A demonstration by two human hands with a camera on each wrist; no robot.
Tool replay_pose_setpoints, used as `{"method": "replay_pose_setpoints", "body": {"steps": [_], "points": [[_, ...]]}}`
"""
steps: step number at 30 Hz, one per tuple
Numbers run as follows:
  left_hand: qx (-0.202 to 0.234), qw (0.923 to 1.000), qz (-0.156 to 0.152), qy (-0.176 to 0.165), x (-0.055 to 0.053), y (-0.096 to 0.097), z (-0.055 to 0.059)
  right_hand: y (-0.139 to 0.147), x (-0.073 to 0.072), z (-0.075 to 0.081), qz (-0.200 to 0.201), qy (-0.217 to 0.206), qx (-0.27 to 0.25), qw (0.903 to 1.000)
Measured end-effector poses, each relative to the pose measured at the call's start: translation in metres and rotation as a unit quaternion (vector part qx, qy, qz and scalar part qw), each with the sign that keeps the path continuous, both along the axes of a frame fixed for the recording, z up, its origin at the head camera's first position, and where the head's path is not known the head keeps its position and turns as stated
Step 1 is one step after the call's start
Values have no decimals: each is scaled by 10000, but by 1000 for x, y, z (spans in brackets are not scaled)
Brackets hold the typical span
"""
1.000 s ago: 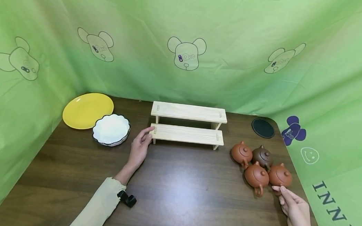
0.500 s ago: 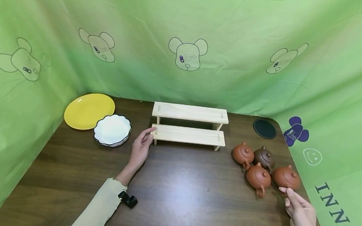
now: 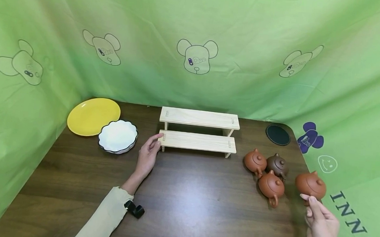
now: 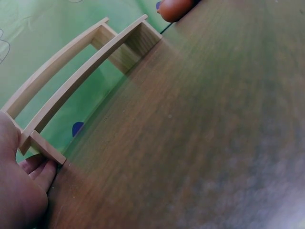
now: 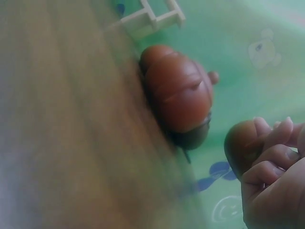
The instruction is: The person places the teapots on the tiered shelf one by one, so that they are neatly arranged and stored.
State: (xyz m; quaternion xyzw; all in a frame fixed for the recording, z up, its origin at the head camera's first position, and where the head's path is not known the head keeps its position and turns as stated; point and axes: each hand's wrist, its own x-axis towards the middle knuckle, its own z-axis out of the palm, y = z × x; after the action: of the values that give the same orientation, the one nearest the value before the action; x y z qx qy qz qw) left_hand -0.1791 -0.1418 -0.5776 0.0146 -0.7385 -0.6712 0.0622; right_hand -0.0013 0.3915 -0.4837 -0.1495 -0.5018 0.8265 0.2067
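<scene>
In the head view, my right hand point(image 3: 322, 224) pinches the handle of a reddish-brown clay teapot point(image 3: 310, 184), lifted near the table's right edge. Its round body also shows above the curled fingers in the right wrist view, where the hand point(image 5: 276, 176) partly covers it. Just left of it stand two more reddish teapots, a front one point(image 3: 271, 185) and a rear one point(image 3: 255, 161), beside a dark brown teapot point(image 3: 276, 165). My left hand point(image 3: 147, 155) holds the left end of the lower step of a pale two-tier wooden stand point(image 3: 196, 140), fingers against its leg in the left wrist view.
A yellow plate point(image 3: 93, 117) lies at the back left, with a white scalloped bowl point(image 3: 117, 136) beside it. Towards the back right corner is a round black coaster point(image 3: 278, 134). Green printed cloth point(image 3: 199, 21) hangs round the brown wooden table point(image 3: 184, 205).
My right hand has moved right with the teapot, lifting it away from the other teapots. My left hand stays at the stand. The whole view shifted slightly at first.
</scene>
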Motion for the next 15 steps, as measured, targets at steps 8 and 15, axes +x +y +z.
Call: {"method": "replay_pose_setpoints", "body": {"steps": [8,15], "points": [[22,10000,-16,-26,0,0,0,-15,-3,23,-94,380,92,9992],[55,9999,-27,106,-1,1,-1,-24,-5,38,328,785,94,9963]]}}
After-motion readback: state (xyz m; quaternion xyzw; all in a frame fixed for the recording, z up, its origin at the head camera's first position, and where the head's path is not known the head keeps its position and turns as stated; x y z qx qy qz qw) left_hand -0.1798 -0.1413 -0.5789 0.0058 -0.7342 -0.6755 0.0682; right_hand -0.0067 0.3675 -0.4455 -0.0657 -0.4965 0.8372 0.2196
